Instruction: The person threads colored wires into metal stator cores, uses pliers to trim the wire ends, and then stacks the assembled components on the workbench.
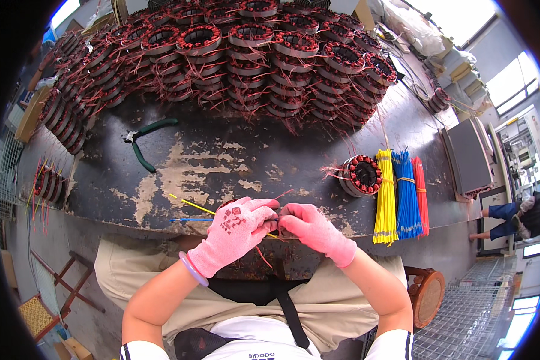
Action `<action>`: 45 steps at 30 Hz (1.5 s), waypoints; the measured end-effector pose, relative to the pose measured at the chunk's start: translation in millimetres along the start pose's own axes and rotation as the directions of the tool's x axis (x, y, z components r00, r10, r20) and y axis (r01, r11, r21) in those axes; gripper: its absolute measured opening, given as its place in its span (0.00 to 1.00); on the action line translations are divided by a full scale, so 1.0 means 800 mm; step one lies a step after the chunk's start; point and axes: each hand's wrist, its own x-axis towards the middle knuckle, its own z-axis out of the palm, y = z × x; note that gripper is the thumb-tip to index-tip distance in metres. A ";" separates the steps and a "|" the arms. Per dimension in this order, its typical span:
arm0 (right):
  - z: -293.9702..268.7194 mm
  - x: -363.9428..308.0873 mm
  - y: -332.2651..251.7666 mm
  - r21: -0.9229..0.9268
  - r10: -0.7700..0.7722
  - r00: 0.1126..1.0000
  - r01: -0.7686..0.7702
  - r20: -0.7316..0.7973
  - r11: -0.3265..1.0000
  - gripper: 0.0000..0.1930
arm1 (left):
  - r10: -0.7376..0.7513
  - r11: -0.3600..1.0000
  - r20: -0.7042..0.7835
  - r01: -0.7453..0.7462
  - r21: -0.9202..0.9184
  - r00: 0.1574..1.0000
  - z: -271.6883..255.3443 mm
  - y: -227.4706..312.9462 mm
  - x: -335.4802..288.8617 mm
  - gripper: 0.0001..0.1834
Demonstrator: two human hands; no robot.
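Left hand: (234,227) pink glove, lilac bangle (193,269) at the wrist; thumb and fingers closed, by the table's near edge.
Right hand: (312,228) matching glove; fingertips drawn together, meeting the left hand's tips.
Grip: both sets of fingers pressed together on thin wires; cannot tell which strand each pinches, gloves cover it.
Wires: yellow wire (192,204) and blue wire (189,219) stick out leftward from the left hand; red lead (263,257) hangs below the fingertips.
Table: (270,162) dark top, paint worn through in pale patches.
Cutters: (143,140) green handles spread apart, lying left of centre, beyond the hands.
Lone stator: (361,176) red-wound ring, right of the hands, just beside the bundles.
Bundles: yellow bundle (385,201), blue bundle (406,195), red bundle (421,197), side by side in that order, left to right.
Far side: stacked stators (246,66), many columns, red leads straggling out.
Left end: small stator stack (49,185), coloured leads attached.
Below: beige trousers (138,270); round wooden stool (427,297) to the right.
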 end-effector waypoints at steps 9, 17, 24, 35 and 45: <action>0.002 -0.018 0.001 -0.870 -0.740 0.670 0.401 0.066 0.285 0.21 | -0.042 0.998 -0.028 0.041 -0.050 0.999 0.004 0.000 -0.001 0.09; 0.003 0.006 -0.005 0.172 0.002 0.987 0.025 -0.158 0.985 0.11 | 0.009 1.000 -0.006 -0.009 -0.013 1.000 0.002 -0.003 -0.001 0.10; 0.019 -0.030 0.005 -0.923 -0.799 0.595 0.254 -0.087 0.290 0.22 | -0.032 0.998 -0.010 0.031 -0.061 0.999 0.005 -0.002 0.000 0.09; -0.006 -0.021 -0.013 0.097 0.077 0.996 -0.081 0.041 0.992 0.11 | 0.000 0.999 0.023 0.001 -0.043 1.000 0.002 -0.003 -0.001 0.09; -0.003 -0.004 -0.008 -0.012 0.138 0.989 -0.139 -0.050 0.990 0.08 | 0.057 0.998 0.029 -0.057 -0.016 0.998 0.002 -0.001 0.002 0.11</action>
